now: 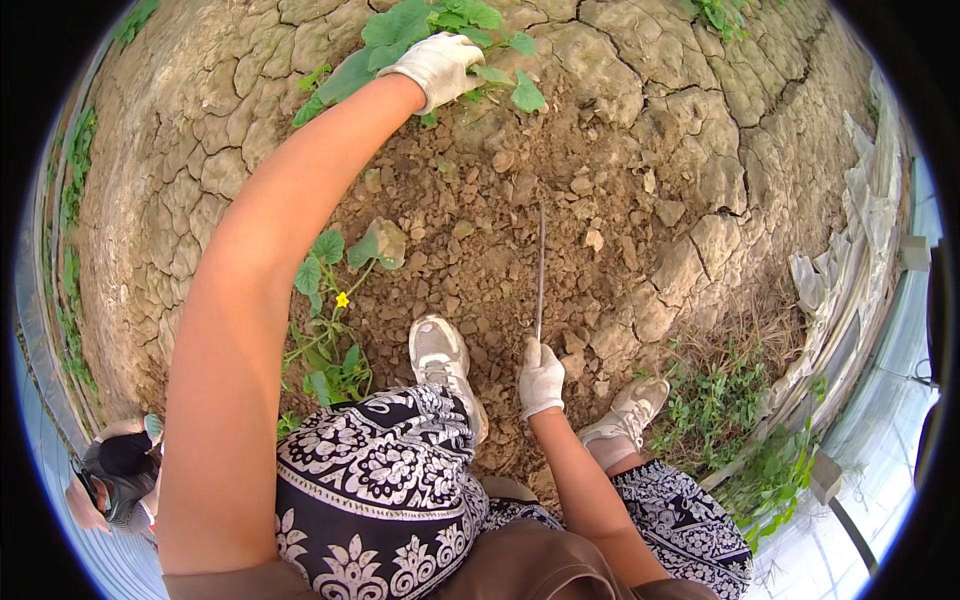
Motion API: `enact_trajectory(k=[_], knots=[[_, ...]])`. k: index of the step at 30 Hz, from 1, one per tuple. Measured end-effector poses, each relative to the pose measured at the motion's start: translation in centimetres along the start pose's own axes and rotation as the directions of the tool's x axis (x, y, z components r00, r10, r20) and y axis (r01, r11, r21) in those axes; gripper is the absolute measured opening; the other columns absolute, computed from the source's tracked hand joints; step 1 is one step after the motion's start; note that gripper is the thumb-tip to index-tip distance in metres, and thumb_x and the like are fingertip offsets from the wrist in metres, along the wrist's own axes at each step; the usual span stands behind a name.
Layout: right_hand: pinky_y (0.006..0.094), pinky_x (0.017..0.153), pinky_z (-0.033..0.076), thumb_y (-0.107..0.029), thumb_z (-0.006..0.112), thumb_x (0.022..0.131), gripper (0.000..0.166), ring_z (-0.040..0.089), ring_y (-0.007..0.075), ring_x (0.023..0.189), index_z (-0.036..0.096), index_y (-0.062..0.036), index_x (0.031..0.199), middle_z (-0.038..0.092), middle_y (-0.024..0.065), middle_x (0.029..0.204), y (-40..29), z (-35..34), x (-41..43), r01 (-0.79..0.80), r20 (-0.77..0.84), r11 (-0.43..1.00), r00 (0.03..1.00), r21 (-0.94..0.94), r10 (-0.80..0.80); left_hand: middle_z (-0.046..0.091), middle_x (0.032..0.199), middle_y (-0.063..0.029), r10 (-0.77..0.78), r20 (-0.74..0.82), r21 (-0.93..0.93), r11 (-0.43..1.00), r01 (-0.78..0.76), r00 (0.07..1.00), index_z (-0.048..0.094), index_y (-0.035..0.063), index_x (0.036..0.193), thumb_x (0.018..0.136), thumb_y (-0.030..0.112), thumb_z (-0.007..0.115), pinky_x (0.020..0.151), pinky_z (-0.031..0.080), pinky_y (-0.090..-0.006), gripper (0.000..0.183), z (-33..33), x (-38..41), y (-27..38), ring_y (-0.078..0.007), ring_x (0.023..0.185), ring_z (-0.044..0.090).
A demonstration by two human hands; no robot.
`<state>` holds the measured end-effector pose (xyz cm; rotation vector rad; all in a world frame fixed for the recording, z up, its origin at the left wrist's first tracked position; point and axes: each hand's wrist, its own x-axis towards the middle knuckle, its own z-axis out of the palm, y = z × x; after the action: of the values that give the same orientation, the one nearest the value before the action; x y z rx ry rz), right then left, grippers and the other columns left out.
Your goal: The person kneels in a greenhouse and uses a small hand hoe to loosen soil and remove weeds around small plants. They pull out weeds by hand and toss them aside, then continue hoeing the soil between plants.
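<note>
My left hand (442,69), in a pale work glove, is at the top among the broad leaves of a vine plant (397,30); its fingers are partly hidden by foliage, so whether they grip a stem cannot be told. Lower right of centre, my right hand (541,377), gloved too, is closed around the near end of a thin metal rod (541,262). The rod points away from me, its far end at the loose, crumbled soil (480,262). A second vine plant with a yellow flower (342,300) grows left of my shoes.
Cracked dry soil (225,135) surrounds the loosened patch. Weeds and dry grass (709,390) grow beside my right shoe (634,409). Crumpled plastic sheeting (844,247) runs along the right edge. Another person (120,480) is at the lower left. My left shoe (439,352) stands near the flowering vine.
</note>
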<state>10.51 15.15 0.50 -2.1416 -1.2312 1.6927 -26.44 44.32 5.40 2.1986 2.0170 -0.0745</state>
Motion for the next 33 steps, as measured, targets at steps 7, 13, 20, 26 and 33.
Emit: enact_trajectory(k=[7, 13, 20, 26, 33], knots=[[0.0304, 0.061, 0.044, -0.044, 0.052, 0.096, 0.049, 0.049, 0.0145, 0.063, 0.065, 0.0032, 0.101, 0.055, 0.0039, 0.068, -7.6, 0.3, 6.2, 0.16, 0.477, 0.983, 0.873, -0.089, -0.099, 0.064, 0.108, -0.008, 0.017, -0.027, -0.031, 0.999, -0.018, 0.999, 0.068, 0.0123, 0.11, 0.084, 0.032, 0.067, 0.091, 0.049, -0.0383, 0.032, 0.2, 1.5, -0.4, -0.0274, 0.103, 0.061], [0.0368, 0.08, 0.049, -0.056, 0.05, 0.092, 0.064, 0.062, 0.0268, 0.087, 0.062, 0.0031, 0.115, 0.066, 0.0145, 0.091, -20.5, 0.8, 14.0, 0.224, 0.61, 0.808, 0.767, -0.544, 0.198, 0.065, 0.104, -0.011, 0.044, -0.033, -0.06, 0.997, -0.046, 0.998, 0.067, 0.0105, 0.107, 0.082, 0.027, 0.065, 0.088, 0.049, -0.0394, 0.029, -1.0, 2.1, 0.4, -0.0291, 0.098, 0.061], [0.0382, 0.086, 0.047, -0.058, 0.047, 0.093, 0.065, 0.062, 0.0295, 0.094, 0.062, -0.0002, 0.119, 0.065, 0.0192, 0.104, -17.6, -4.7, 14.7, 0.335, 0.506, 0.704, 0.862, -0.626, 0.04, 0.065, 0.084, -0.016, 0.048, -0.048, -0.191, 0.98, -0.056, 0.998, 0.069, 0.007, 0.083, 0.079, 0.029, 0.061, 0.075, 0.048, -0.0438, 0.023, -1.8, 0.4, 0.0, -0.035, 0.085, 0.062], [0.0357, 0.073, 0.047, -0.056, 0.05, 0.093, 0.063, 0.059, 0.0244, 0.072, 0.065, 0.0055, 0.094, 0.062, 0.0127, 0.072, -13.3, -9.8, 14.2, 0.243, 0.466, 0.808, 0.883, -0.537, 0.044, 0.065, 0.079, -0.0165, 0.065, 0.003, -0.193, 0.979, -0.063, 0.998, 0.068, 0.0068, 0.077, 0.08, 0.03, 0.061, 0.072, 0.049, -0.0447, 0.025, -2.2, 0.0, 0.6, -0.0361, 0.08, 0.062], [0.029, 0.053, 0.044, -0.052, 0.051, 0.095, 0.054, 0.052, 0.0131, 0.056, 0.064, -0.0001, 0.087, 0.056, 0.0036, 0.065, -14.6, -9.2, 11.2, 0.19, 0.555, 0.897, 0.829, -0.399, 0.071, 0.066, 0.076, -0.0179, 0.106, -0.078, -0.168, 0.979, -0.117, 0.991, 0.068, 0.0062, 0.075, 0.079, 0.036, 0.06, 0.071, 0.049, -0.0448, 0.031, -1.9, 0.1, 0.6, -0.0369, 0.077, 0.063]])
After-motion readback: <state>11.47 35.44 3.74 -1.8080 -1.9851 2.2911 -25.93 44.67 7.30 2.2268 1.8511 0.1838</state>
